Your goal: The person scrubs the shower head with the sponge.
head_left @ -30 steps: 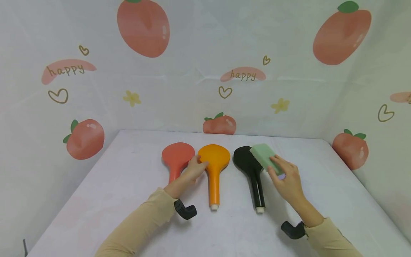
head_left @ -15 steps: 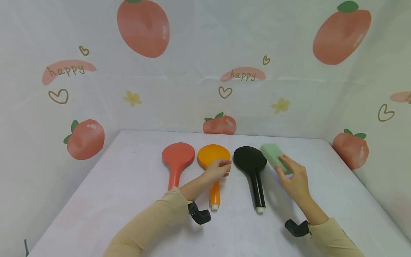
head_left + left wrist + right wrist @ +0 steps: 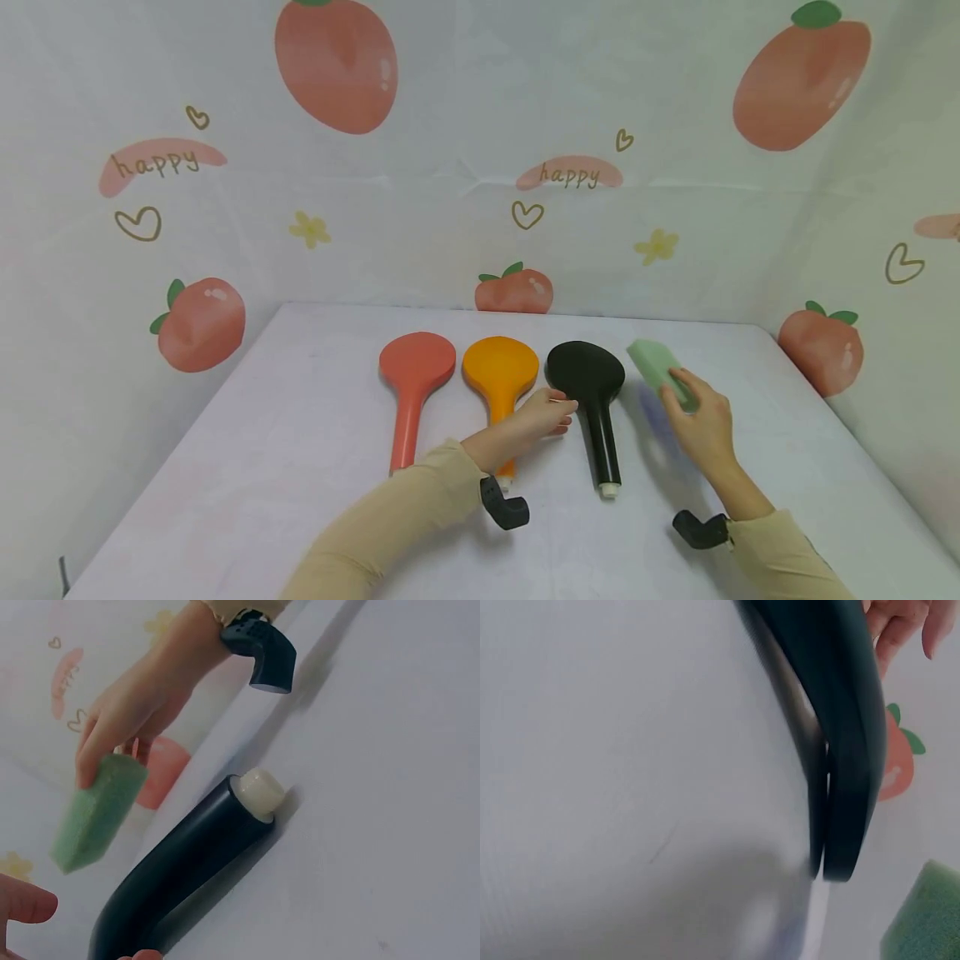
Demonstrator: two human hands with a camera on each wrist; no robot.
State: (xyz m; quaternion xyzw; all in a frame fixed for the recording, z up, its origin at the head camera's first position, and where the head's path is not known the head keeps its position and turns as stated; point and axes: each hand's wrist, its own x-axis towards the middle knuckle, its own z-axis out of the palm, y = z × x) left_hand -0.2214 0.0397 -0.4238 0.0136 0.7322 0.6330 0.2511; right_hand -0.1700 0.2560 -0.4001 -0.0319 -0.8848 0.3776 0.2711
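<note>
3 shower heads lie side by side on the desk (image 3: 262, 433), round ends toward the back wall and handles toward the person. From the left: 1 red head (image 3: 415, 375), 1 orange head (image 3: 500, 373) and 1 black head (image 3: 589, 392). Each handle whose end shows has a pale cream tip; the black one's tip shows clearly in the left wrist view, resting on the desk.

The left hand (image 3: 542, 414) reaches across the orange handle, hiding its lower part, with fingers loosely extended toward the neck of the black head. Its fingertips are at or just beside that neck and grip nothing; whether they touch it cannot be told.

The black head is glossy, with a wide oval face turned down and a slim curved handle.

To the right of it is 1 green sponge (image 3: 660, 372), a rectangular block with a rough texture. The right hand (image 3: 703, 419) holds it by its near end, fingers curled over the top, the sponge tilted and raised off the desk, just beside the black head.

There are no containers on the desk.
</note>
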